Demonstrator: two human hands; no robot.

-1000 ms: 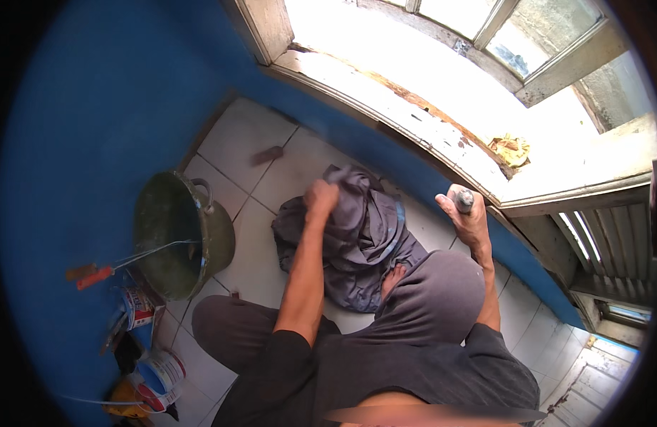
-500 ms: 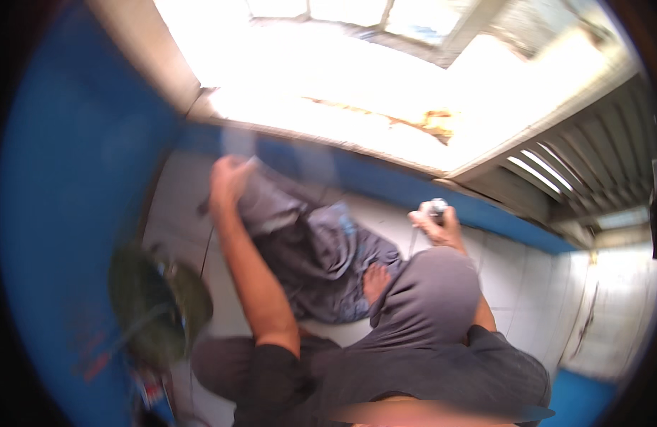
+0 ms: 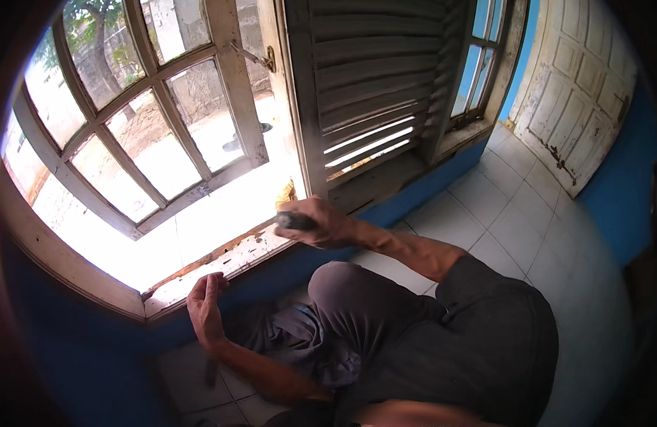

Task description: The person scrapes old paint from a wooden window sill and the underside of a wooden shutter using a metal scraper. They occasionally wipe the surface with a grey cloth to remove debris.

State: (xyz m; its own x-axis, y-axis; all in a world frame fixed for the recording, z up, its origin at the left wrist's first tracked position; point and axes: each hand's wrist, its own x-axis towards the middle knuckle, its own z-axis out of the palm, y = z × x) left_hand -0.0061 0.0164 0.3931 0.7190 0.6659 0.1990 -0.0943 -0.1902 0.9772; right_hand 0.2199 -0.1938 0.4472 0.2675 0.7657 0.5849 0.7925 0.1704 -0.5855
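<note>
My right hand (image 3: 325,222) is closed around a short, dark, round-ended object (image 3: 295,221), held over the window sill (image 3: 236,257); its exact kind is hard to tell. Lower and to the left, my left hand (image 3: 206,309) is by the sill's inner edge, thumb and fingers pressed together. Whatever may be between those fingertips cannot be made out. A crumpled grey cloth (image 3: 300,334) with bluish patches lies on the floor beside my bent knee.
A paned window sash (image 3: 157,78) stands swung outward on the left. Beside the opening is a louvred shutter (image 3: 378,78). A yellow-brown thing (image 3: 287,193) is on the sill near my right hand. White floor tiles (image 3: 485,206) lead to a worn white door (image 3: 577,92).
My view has turned to the right and up towards the window. My left hand has let go of the grey cloth, and my right hand has brought its object over the sill.
</note>
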